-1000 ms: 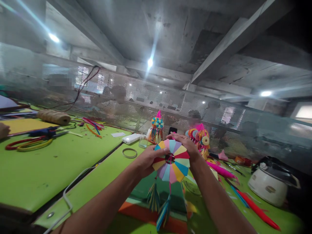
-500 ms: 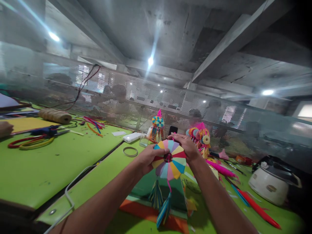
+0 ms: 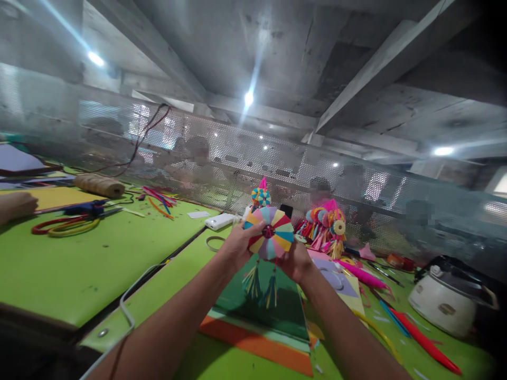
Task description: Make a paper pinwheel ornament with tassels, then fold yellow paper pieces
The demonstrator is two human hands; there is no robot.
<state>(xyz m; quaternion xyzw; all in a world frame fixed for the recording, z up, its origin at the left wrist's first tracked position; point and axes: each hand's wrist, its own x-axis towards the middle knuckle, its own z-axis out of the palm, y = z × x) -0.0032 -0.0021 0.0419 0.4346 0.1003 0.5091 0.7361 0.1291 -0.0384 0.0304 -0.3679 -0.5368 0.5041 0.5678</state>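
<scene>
A round paper wheel [image 3: 275, 244] of multicoloured segments is up in front of me, over a stack of coloured sheets [image 3: 273, 316]. My left hand [image 3: 238, 244] pinches its left side, with the thumb across the front near the dark hole in the middle. At the lower right edge, my right hand [image 3: 296, 262] is closed against the wheel, its fingertips hidden behind. Two tassels [image 3: 252, 284] in yellow and blue-green hang below. Behind it stands a small hanging ornament [image 3: 261, 196] of similar wheels, and to the right a larger pink and orange one [image 3: 328, 227].
Another person's hand [image 3: 18, 207] rests at the far left, by scissors [image 3: 75, 226] and a twine spool [image 3: 99, 186]. A white power bank [image 3: 219, 221] and a tape ring [image 3: 214, 244] lie left of centre. On the right are a white kettle-like pot [image 3: 443, 303] and a red tool [image 3: 428, 338].
My right hand has moved from the wheel's top edge down to its lower right. The wheel is slightly higher and tilted back, and both tassels now hang side by side.
</scene>
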